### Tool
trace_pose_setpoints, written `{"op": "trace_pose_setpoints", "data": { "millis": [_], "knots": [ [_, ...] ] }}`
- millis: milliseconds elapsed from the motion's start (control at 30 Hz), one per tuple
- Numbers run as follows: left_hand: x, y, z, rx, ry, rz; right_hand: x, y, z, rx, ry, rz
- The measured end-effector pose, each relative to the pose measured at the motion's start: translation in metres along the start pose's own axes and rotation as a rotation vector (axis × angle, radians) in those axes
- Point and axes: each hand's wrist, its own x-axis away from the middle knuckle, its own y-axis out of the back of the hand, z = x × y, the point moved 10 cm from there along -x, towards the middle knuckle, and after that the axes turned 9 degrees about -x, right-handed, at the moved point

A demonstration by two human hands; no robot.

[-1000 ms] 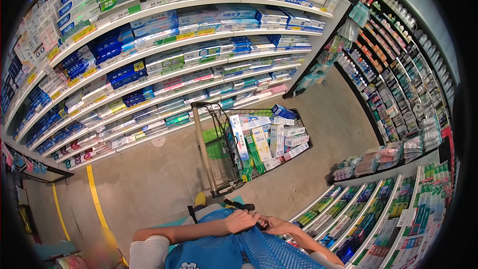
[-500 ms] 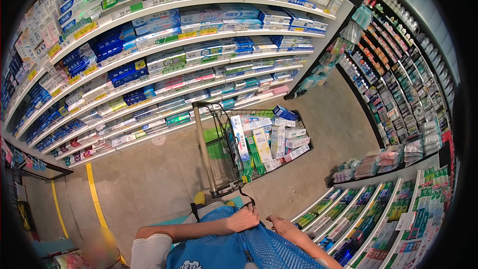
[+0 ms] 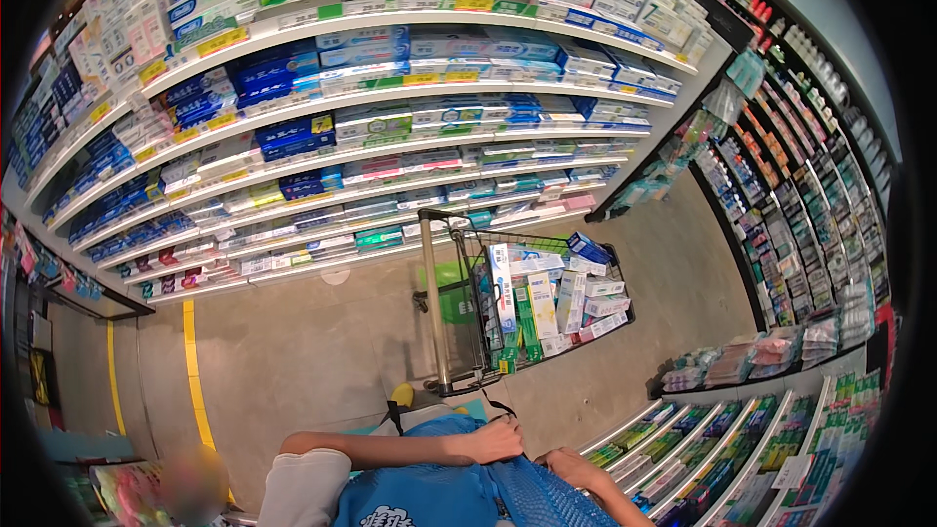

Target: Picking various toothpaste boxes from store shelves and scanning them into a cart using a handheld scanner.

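Blue mesh vest (image 3: 439, 486) covers the wearer's torso, on the near side of the shopping cart (image 3: 433, 303). The left hand (image 3: 496, 440) and right hand (image 3: 576, 469) sit slightly apart at its front; their grip cannot be told. Toothpaste boxes (image 3: 542, 303) fill the cart; beyond it stand white shelves (image 3: 410, 20).

Over at centre left, the floor (image 3: 293, 361) lies open enough for a hand to pass; mid-frame the loaded cart (image 3: 434, 307) stands in the way, long shelves (image 3: 420, 20) block the top, and a rack (image 3: 758, 444) hems the lower right.
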Motion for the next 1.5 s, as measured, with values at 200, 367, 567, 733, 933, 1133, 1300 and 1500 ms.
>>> {"op": "trace_pose_setpoints", "data": {
  "millis": [200,367,567,733,933,1133,1300,1500],
  "knots": [
    [0.003,-0.005,-0.016,-0.153,-0.055,-0.04,0.018,0.007,0.035,0.039,-0.106,0.079],
    [0.012,0.026,-0.008,-0.041,-0.011,-0.183,0.022,0.005,0.036,0.079,-0.123,0.145],
    [0.015,0.019,-0.006,-0.055,-0.044,-0.14,0.002,-0.022,0.008,-0.091,-0.101,0.093],
    [0.017,0.021,-0.009,-0.109,-0.08,0.047,0.005,-0.029,0.018,-0.306,0.055,0.118],
    [0.03,0.051,-0.008,-0.158,-0.023,-0.238,0.025,-0.004,0.039,-0.22,0.116,0.035],
    [0.028,0.054,-0.005,0.152,0.0,-0.094,0.054,0.002,0.051,-0.389,0.027,0.147],
    [0.027,0.031,0.015,0.677,0.242,0.109,0.065,-0.01,0.021,-0.627,-0.052,0.252],
    [0.035,0.022,0.016,0.681,0.293,-0.003,0.064,-0.015,0.011,-0.544,-0.073,0.298]
  ]
}}
